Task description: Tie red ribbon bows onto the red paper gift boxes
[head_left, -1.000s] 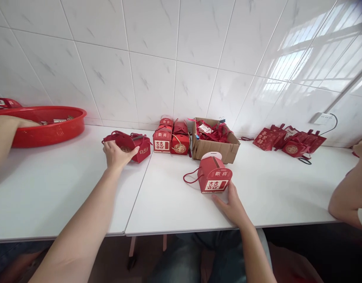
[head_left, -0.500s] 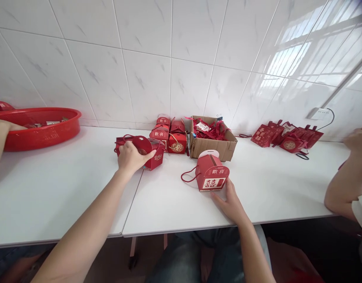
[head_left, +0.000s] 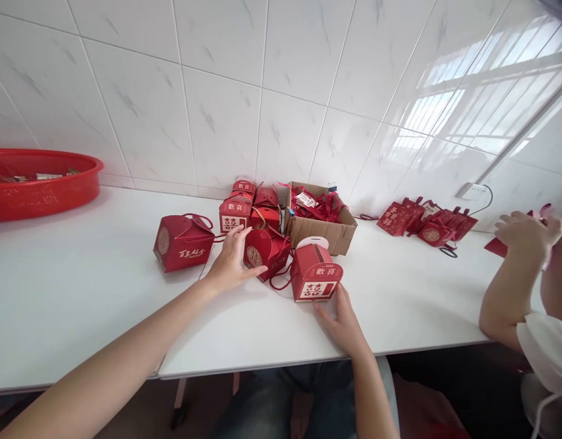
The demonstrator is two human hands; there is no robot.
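Observation:
My left hand (head_left: 232, 262) is spread at the left end of a red gift box with a round gold emblem (head_left: 266, 253). Its thumb reaches across the lower front and its fingers near the upper edge; whether they press on it is unclear. My right hand (head_left: 343, 322) grips the lower right corner of another red gift box with a cream label and white flap (head_left: 316, 274), thumb at its front. Both boxes stand close together, with a red cord loop between them. Farther left stands a closed red box with gold writing (head_left: 184, 247).
Behind are stacked red boxes (head_left: 235, 210) and a cardboard box (head_left: 321, 235) full of red ribbons. A red basin (head_left: 43, 192) stands far left. Red bags (head_left: 425, 219) lie right, under a socket (head_left: 471, 191). Another person's arm (head_left: 509, 299) rests at the table's right.
The emblem box has moved right, away from the box with gold writing, together with my left hand. My right hand stays at the labelled box. The view has shifted slightly.

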